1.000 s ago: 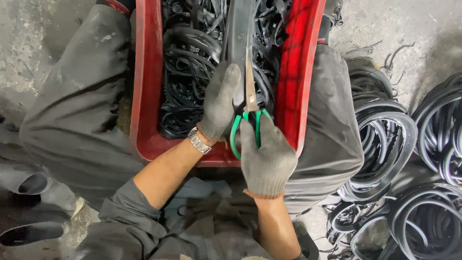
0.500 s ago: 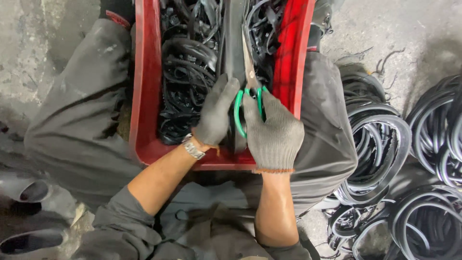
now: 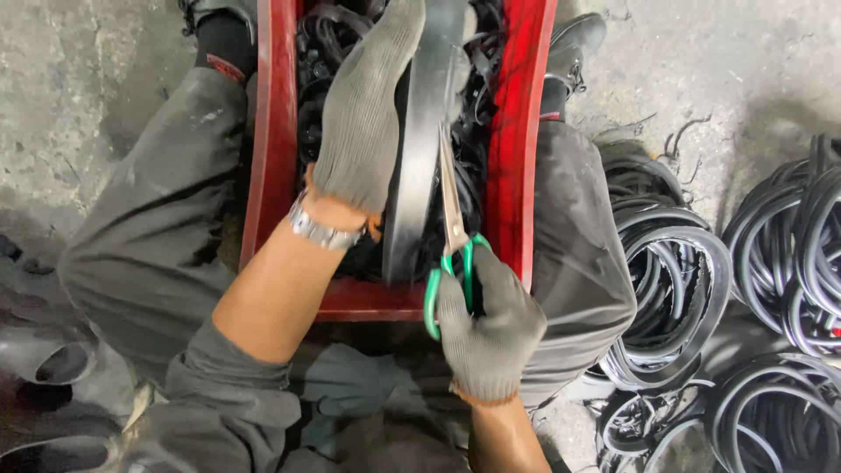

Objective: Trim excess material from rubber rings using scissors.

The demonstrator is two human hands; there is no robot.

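Observation:
A wide black rubber strip (image 3: 420, 166) stands up out of a red plastic crate (image 3: 517, 158) held between my knees. My left hand (image 3: 363, 114), in a grey knit glove with a metal watch at the wrist, grips the strip high up on its left side. My right hand (image 3: 491, 328), also gloved, holds green-handled scissors (image 3: 451, 236). The scissor blades point up along the strip's right edge. The crate is packed with black rubber rings and offcuts.
Piles of black rubber rings (image 3: 666, 280) lie on the concrete floor to my right, with more hoops (image 3: 806, 254) at the far right edge. My grey trouser legs flank the crate. Dark boots (image 3: 574, 44) rest beside the crate's far end.
My left hand has slid up the rubber strip, away from the scissors. The scissors stay at the strip's edge in my right hand. The camera has come closer.

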